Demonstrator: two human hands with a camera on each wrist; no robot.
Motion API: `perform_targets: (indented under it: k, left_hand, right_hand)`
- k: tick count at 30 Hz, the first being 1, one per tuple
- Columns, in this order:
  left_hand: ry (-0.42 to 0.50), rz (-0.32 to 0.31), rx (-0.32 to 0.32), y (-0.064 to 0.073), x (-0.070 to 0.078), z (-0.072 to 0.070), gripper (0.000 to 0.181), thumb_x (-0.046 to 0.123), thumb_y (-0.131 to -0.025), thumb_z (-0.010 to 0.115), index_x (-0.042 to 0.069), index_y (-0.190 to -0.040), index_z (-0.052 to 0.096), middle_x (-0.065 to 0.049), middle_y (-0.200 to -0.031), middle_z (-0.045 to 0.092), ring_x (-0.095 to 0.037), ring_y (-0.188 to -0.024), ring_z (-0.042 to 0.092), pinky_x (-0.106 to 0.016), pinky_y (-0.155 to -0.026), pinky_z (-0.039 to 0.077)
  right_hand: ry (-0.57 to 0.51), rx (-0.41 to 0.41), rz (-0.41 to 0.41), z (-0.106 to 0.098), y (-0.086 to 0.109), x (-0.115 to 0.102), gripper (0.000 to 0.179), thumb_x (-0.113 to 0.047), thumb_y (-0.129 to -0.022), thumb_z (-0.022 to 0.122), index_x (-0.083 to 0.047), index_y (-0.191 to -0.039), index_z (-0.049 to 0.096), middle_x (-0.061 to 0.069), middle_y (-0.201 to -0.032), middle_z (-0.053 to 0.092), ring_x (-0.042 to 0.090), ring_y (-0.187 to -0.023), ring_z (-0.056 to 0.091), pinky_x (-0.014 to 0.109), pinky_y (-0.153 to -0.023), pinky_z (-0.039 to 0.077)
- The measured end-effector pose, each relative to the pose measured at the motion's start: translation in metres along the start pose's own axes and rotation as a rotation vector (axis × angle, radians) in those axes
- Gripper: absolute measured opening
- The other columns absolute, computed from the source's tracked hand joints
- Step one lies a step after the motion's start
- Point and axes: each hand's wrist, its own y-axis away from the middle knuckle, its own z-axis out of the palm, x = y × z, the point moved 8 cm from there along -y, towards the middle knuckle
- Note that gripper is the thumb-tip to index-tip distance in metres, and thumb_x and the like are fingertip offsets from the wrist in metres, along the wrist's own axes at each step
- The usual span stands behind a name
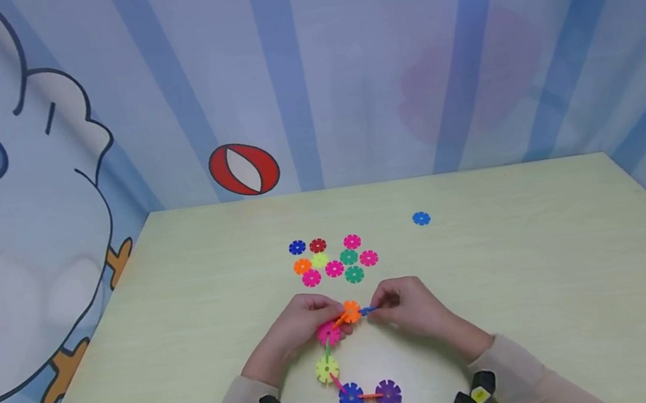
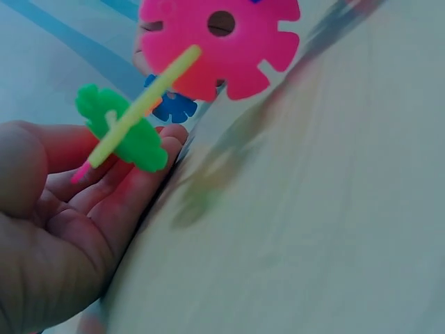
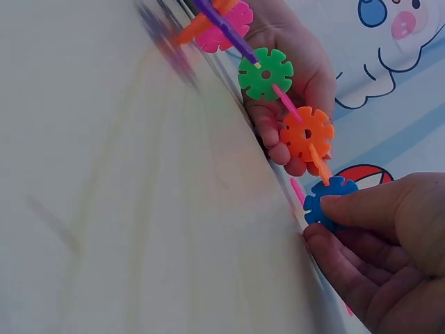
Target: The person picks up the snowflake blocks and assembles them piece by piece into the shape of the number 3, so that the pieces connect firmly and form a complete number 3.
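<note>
Both hands hold up a bent chain of interlocking plastic snowflake discs above the table. My left hand (image 1: 298,325) pinches the chain near its upper end, at the orange disc (image 1: 351,311) and the pink disc (image 1: 328,334). Between thumb and fingertips, my right hand (image 3: 396,243) grips a blue disc (image 3: 334,198) at that end, where it meets an orange disc standing edge-on. Lower down the chain come a yellow disc (image 1: 327,369), a dark blue disc (image 1: 351,399) and a purple disc (image 1: 388,396). In the left wrist view a green disc (image 2: 125,132) partly covers the left fingers.
Loose discs in several colours, among them a dark red disc (image 1: 318,246) and a teal disc (image 1: 354,274), lie flat beyond the hands. A single blue disc (image 1: 421,218) lies farther right. A printed cloth backdrop (image 1: 346,91) rises behind the pale table (image 1: 545,235).
</note>
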Motion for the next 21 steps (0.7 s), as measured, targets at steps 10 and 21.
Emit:
perform_targets:
  k: [10, 21]
  left_hand:
    - [-0.013, -0.005, 0.056, 0.0041, 0.002, -0.001, 0.023, 0.014, -0.095, 0.06, -0.004, -0.106, 0.069, -0.012, -0.088, 0.073, -0.021, -0.079, 0.072, -0.025, -0.081, 0.055]
    - [0.027, -0.029, 0.1, 0.0032, -0.0016, -0.0006, 0.022, 0.01, -0.095, 0.06, -0.005, -0.107, 0.069, -0.013, -0.09, 0.073, -0.023, -0.076, 0.073, -0.026, -0.076, 0.057]
  right_hand:
    - [-0.036, 0.022, 0.009, 0.0012, -0.0002, 0.0029, 0.006, -0.004, -0.078, 0.077, -0.007, -0.078, 0.072, 0.0, -0.073, 0.068, 0.014, -0.067, 0.055, 0.022, -0.061, 0.049]
    - [-0.045, 0.018, -0.034, 0.002, -0.0008, 0.0007, 0.007, -0.001, -0.079, 0.076, -0.005, -0.075, 0.071, 0.001, -0.073, 0.069, 0.014, -0.067, 0.054, 0.021, -0.059, 0.05]
